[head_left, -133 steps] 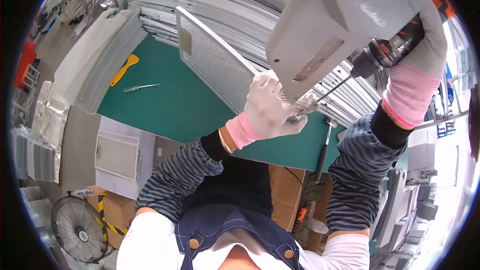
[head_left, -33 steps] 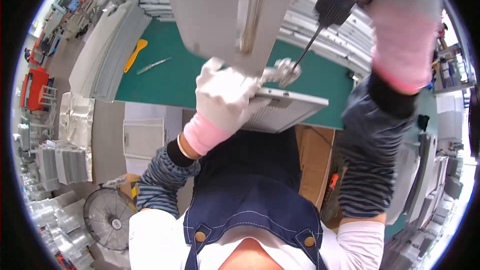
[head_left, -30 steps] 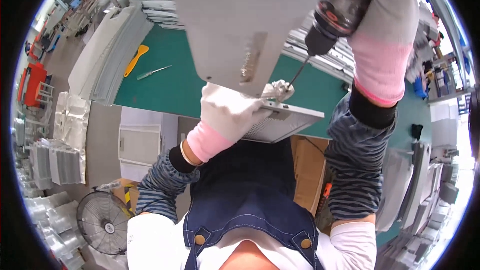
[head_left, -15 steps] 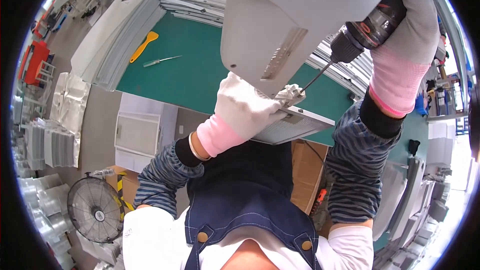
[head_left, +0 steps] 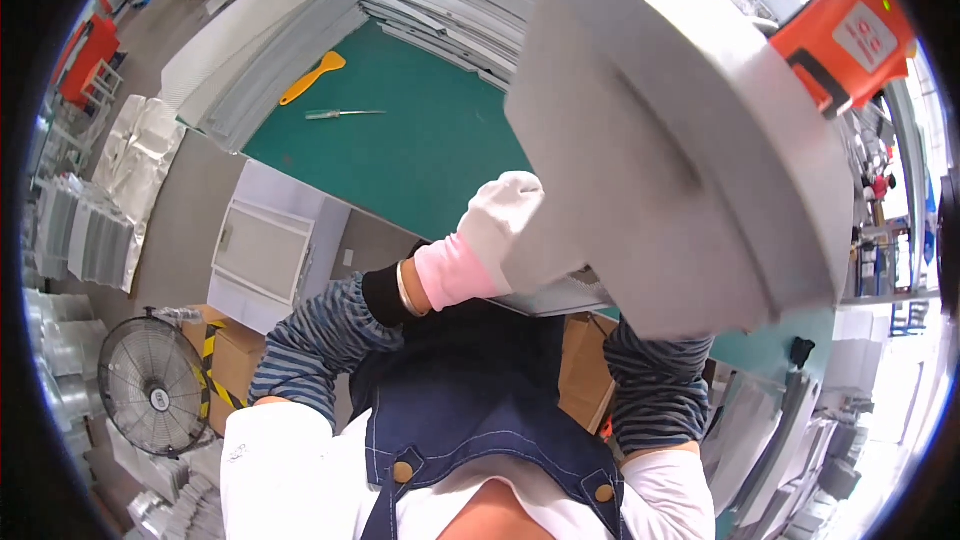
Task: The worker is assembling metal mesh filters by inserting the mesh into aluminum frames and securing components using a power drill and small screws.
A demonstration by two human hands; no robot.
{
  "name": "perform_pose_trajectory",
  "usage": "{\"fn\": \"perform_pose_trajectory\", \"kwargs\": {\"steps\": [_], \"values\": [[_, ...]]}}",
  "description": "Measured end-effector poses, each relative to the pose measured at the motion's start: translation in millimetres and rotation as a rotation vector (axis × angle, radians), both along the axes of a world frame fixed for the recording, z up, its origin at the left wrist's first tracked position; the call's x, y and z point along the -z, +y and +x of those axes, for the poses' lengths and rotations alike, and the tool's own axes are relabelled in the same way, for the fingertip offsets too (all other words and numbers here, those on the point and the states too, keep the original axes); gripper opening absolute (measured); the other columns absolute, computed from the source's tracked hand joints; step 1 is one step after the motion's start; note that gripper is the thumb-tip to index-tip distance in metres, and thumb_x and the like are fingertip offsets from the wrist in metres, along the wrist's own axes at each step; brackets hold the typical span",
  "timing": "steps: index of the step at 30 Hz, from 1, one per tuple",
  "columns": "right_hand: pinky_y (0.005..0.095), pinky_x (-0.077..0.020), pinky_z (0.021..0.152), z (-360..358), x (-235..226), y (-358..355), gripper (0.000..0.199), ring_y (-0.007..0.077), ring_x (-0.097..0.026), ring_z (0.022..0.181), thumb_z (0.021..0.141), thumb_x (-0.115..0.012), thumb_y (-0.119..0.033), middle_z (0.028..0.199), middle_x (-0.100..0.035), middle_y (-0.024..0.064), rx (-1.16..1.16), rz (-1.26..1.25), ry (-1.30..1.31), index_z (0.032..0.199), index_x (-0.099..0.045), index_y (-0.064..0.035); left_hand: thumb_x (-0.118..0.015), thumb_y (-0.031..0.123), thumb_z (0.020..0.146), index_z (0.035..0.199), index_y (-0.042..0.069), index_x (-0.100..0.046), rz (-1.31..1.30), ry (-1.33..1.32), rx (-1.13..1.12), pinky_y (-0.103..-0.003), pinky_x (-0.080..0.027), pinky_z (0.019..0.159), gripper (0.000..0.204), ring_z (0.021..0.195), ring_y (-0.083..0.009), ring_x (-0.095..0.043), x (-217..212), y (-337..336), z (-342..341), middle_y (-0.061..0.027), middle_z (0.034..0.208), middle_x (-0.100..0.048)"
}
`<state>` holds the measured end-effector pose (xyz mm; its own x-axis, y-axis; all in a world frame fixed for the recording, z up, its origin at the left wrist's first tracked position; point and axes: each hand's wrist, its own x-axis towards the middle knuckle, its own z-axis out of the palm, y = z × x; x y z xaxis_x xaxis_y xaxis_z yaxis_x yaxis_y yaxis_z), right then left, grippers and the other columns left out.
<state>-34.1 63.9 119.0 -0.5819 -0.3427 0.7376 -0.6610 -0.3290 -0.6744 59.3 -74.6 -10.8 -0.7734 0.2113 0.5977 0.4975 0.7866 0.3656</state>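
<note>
My left hand [head_left: 500,225], in a white glove with a pink cuff, grips a metal-framed mesh panel [head_left: 560,297] in front of my apron. Its fingertips and most of the panel are covered by a large grey plate-like piece [head_left: 650,190], which is close to the camera and smeared. Behind that piece my right hand is hidden; only the striped sleeve of that arm shows below it. An orange-red block with a white label and a black clip [head_left: 850,40] juts out at the upper right. What holds it cannot be seen.
On the green tabletop [head_left: 410,155] lie a yellow scraper [head_left: 313,78] and a thin screwdriver [head_left: 345,114]. Stacked mesh panels [head_left: 275,55] line its far and left edges. A black fan [head_left: 150,385] and a cardboard box [head_left: 232,350] stand at the lower left.
The grey piece has swung right and down, now covering my right hand and the power drill seen in it before. The orange-red block has come into view. My left hand appears slightly right and lower.
</note>
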Motion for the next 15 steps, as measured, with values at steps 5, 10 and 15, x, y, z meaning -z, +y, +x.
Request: {"fn": "perform_pose_trajectory", "kwargs": {"steps": [5,10,15], "values": [[0.0261,-0.0501,0.074,6,-4,-33,0.032,0.0147,-0.063,0.084,0.083,-0.063,-0.009,0.103,-0.064,0.0074,0.059,-0.003,0.307,0.114,-0.058,-0.0008,-0.065,0.023,0.066,0.078,0.009,-0.063,-0.112,0.244,-0.019,-0.038,-0.049,0.076,0.019,0.080,-0.0270,-0.060,20,-2,4,-0.0095,0.075,-0.059],[0.0266,-0.0502,0.075,-41,-22,-63,0.027,0.0161,-0.063,0.085,0.087,-0.060,-0.009,0.101,-0.064,0.0070,0.201,-0.009,0.577,0.113,-0.059,-0.0014,-0.063,0.022,0.066,0.069,0.010,-0.060,0.031,0.276,-0.150,-0.036,-0.049,0.075,0.013,0.072,-0.0238,-0.059,13,11,1,-0.0048,0.066,-0.054],[0.0271,-0.0503,0.076,7,-35,-37,0.024,0.0175,-0.064,0.086,0.090,-0.057,-0.010,0.099,-0.064,0.0065,0.353,0.022,0.787,0.112,-0.060,-0.0019,-0.070,0.025,0.063,0.071,0.012,-0.063,-0.380,0.431,-0.123,-0.040,-0.049,0.070,0.017,0.076,-0.0282,-0.061,3,-11,7,-0.0047,0.071,-0.058]]}}
